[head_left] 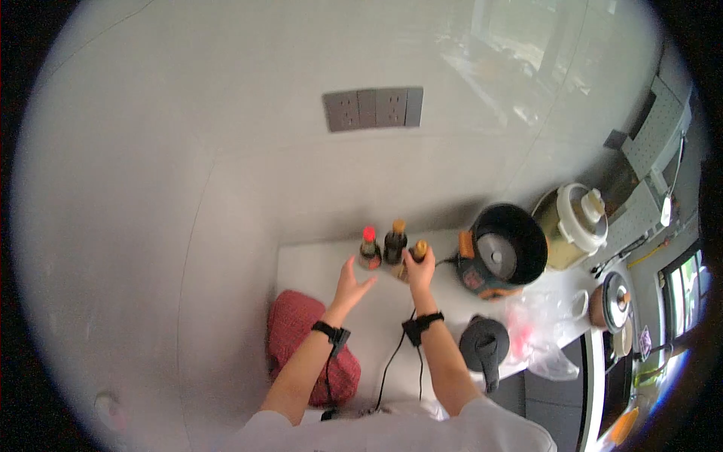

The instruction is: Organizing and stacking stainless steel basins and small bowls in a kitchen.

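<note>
Three condiment bottles stand close together near the wall on the white countertop (373, 305). My right hand (420, 271) is closed around the bottle with the yellow cap (421, 248), the rightmost one; my fingers hide most of its body. Beside it is a dark bottle with an orange-brown cap (395, 246), close to my right fingertips. Leftmost comes a bottle with a red cap (370, 251), dark liquid inside. Just in front of that one, my left hand (351, 288) is held with thumb and fingers apart and nothing between them.
A red cloth bundle (313, 350) lies at the left. To the right are a black electric pot (502, 254), a pressure cooker (570, 226), a dark kettle (484, 344) and clear plastic bags (536, 333). Cords run from my wristbands. A socket panel (373, 109) is on the wall.
</note>
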Tool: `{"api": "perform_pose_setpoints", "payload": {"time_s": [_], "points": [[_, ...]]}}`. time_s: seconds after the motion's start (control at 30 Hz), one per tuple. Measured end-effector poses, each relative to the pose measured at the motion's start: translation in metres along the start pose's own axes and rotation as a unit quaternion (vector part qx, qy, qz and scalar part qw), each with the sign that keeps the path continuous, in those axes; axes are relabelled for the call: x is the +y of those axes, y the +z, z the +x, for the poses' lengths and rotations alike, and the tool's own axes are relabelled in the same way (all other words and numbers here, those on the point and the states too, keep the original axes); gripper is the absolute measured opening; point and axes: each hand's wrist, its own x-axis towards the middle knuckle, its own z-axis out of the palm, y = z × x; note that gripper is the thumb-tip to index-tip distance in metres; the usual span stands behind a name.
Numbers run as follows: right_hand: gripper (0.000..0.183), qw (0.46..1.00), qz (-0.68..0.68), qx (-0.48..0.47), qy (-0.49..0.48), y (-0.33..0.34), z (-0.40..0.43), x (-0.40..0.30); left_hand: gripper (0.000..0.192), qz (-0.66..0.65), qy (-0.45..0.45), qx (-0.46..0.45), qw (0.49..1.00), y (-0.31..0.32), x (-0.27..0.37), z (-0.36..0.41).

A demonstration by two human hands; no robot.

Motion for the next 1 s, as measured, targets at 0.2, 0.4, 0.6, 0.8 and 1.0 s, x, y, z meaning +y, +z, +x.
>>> {"api": "perform_pose_setpoints", "payload": {"time_s": [0.2,0.4,0.6,0.8,1.0], "points": [[0.022,1.000,-0.010,-0.013,0.023,0.002,-0.005,0.001,0.083,-0.010,0.051,0.100,0.994,0.028,-0.010,0.027],[0.015,1.000,-0.008,0.003,0.020,0.010,-0.008,-0.003,0.070,-0.045,0.014,0.111,0.993,0.044,-0.008,0.046],[0.009,1.000,-0.007,0.021,0.007,0.015,-0.006,-0.005,0.052,-0.072,0.007,0.162,0.984,0.048,-0.021,0.062],[0.007,0.999,0.029,0.023,0.000,0.019,-0.002,-0.007,0.030,-0.014,0.053,0.180,0.982,0.042,-0.014,0.063],[0.006,0.999,0.033,0.021,0.002,0.013,-0.011,-0.002,0.019,-0.079,-0.022,0.072,0.994,0.051,-0.027,0.047]]}}
